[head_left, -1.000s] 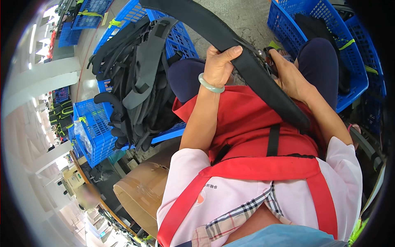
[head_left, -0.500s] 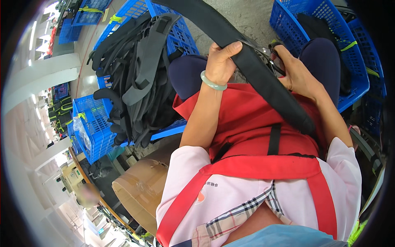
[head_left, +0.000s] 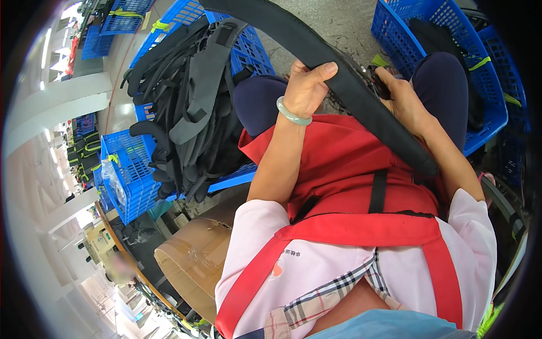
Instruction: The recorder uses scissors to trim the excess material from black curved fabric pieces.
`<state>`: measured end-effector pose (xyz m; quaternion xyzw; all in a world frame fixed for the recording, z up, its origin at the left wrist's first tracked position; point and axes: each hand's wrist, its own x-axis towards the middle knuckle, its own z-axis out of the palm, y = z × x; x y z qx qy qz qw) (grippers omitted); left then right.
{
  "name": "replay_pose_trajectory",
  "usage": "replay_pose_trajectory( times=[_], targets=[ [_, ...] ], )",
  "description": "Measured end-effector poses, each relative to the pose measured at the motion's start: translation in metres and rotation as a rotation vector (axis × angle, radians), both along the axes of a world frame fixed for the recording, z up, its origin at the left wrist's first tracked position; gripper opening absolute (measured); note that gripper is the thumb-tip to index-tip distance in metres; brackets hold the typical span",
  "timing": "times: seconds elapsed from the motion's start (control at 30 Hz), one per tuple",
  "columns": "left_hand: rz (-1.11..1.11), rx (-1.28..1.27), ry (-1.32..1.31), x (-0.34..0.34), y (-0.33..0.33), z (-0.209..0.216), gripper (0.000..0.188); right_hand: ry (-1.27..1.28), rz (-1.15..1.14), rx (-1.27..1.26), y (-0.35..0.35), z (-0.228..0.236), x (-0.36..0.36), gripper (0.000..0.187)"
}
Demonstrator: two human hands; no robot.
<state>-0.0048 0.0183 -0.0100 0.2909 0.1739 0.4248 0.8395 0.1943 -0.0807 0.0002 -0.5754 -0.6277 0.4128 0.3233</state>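
Observation:
A long, wide black padded strap point(head_left: 364, 104) runs slantwise from the top of the view down over my lap. My left hand point(head_left: 307, 87) is closed on its near edge, thumb on top and fingers underneath. Past the strap's right side, my right hand point(head_left: 407, 101) is closed around the dark handles of scissors point(head_left: 379, 85). The blades are mostly hidden beside and behind the strap, so whether they touch it is unclear. Under the strap's lower end lies the red apron point(head_left: 339, 164) covering my lap.
On my left, a blue crate point(head_left: 248, 51) is heaped with similar black straps point(head_left: 197, 107). Another blue crate point(head_left: 451, 34) with dark pieces stands by my right knee. A smaller blue crate point(head_left: 132, 198) and a cardboard box point(head_left: 195, 254) are at the left.
The scissor blades, plain across the strap's edge before, are now mostly out of sight. The strap's lower end has shifted slightly right, and my left hand has moved a little right.

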Motion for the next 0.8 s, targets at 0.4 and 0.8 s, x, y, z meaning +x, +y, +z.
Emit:
replay_pose_trajectory(
  times=[0.4,0.8],
  targets=[
    [-0.003,0.057,0.053,-0.001,0.002,0.001,0.020,-0.048,0.033,0.062,0.003,0.008,-0.006,0.040],
    [-0.044,-0.052,0.046,0.014,-0.002,-0.001,0.018,0.160,-0.095,0.154,0.009,-0.017,-0.006,0.036]
  ],
)
